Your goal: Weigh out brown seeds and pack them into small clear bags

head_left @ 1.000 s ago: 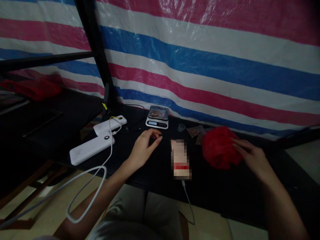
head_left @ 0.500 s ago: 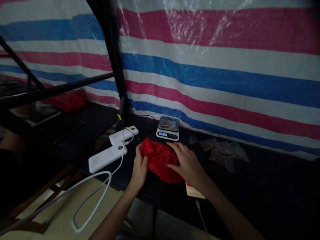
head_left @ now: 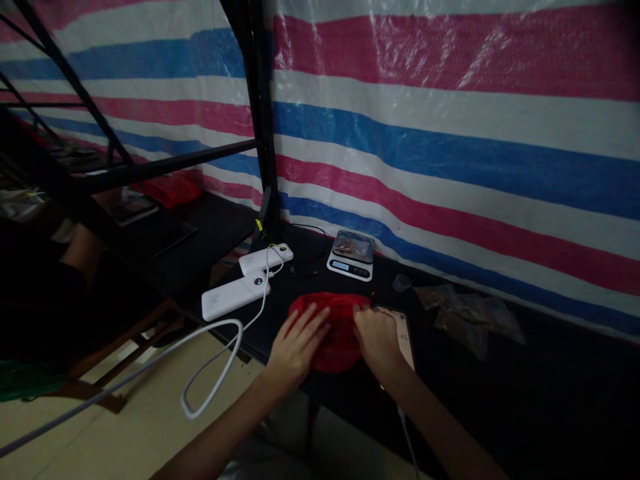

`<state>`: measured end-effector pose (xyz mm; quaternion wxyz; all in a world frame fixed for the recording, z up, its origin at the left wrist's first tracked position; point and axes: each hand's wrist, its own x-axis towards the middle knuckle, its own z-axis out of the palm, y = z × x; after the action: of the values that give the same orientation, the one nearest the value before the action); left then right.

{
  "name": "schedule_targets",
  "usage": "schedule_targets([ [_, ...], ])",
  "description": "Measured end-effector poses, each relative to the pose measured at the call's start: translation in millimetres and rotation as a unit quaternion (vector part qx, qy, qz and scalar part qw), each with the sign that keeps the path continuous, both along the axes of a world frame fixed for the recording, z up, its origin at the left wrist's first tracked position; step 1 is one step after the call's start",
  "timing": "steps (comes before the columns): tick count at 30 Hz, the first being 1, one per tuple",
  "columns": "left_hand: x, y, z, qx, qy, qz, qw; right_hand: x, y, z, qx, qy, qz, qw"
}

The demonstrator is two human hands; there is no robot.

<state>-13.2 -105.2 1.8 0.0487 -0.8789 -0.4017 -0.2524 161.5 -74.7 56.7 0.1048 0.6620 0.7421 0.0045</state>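
A crumpled red plastic bag (head_left: 334, 331) lies on the black table (head_left: 320, 387) in front of the digital kitchen scale (head_left: 351, 257). My left hand (head_left: 297, 348) lies over its left side with the fingers spread and holding it. My right hand (head_left: 375, 341) gathers the bag's right side between its fingers. A smartphone (head_left: 401, 331) lies just right of the bag, partly hidden by my right hand. The scale's pan holds a small packet of something brown.
Two white power banks (head_left: 236, 297) with a white cable (head_left: 213, 367) lie left of the bag. A small clear cup (head_left: 401, 283) and brown-filled clear bags (head_left: 470, 317) sit to the right. A black metal post (head_left: 263, 113) stands before a striped tarpaulin (head_left: 450, 133).
The red bag has moved from the right of the phone to its left, and both hands have closed in on it. The view has swung left of the earlier frames.
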Motion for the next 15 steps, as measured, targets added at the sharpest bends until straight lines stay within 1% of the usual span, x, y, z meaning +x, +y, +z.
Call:
schedule_targets([
  [1,5.5,0.5,4.1,0.002,0.045,-0.068,0.997,-0.6,-0.3,-0.4,0.001,0.000,-0.003,1.000],
  [2,10.9,2.8,7.6,-0.003,0.084,-0.113,0.990,-1.2,-0.7,-0.7,0.000,0.001,-0.006,1.000],
  [3,15.5,6.9,10.5,-0.018,0.120,-0.128,0.984,-1.8,-1.3,-1.1,-0.002,0.003,-0.008,1.000],
  [4,18.9,12.5,12.9,-0.046,0.156,-0.115,0.980,-2.3,-2.2,-1.4,-0.004,0.005,-0.009,1.000],
  [6,21.2,26.2,16.6,-0.104,0.219,-0.045,0.969,-2.9,-5.0,-2.4,-0.009,0.008,-0.010,1.000],
  [8,18.7,39.1,19.7,-0.139,0.265,0.008,0.954,-2.6,-9.0,-4.0,-0.014,0.018,-0.004,1.000],
  [10,15.4,48.0,22.6,-0.146,0.281,0.032,0.948,1.0,-11.5,-5.6,-0.012,0.058,0.020,0.998],
  [12,14.4,52.9,25.0,-0.142,0.282,0.044,0.948,10.9,-8.8,-5.8,-0.002,0.134,0.044,0.990],
  [13,15.2,54.4,26.0,-0.136,0.282,0.046,0.949,18.9,-4.5,-5.3,0.012,0.173,0.044,0.984],
  [15,18.6,56.8,27.3,-0.123,0.280,0.037,0.951,39.6,10.2,-4.4,0.064,0.217,0.013,0.974],
])
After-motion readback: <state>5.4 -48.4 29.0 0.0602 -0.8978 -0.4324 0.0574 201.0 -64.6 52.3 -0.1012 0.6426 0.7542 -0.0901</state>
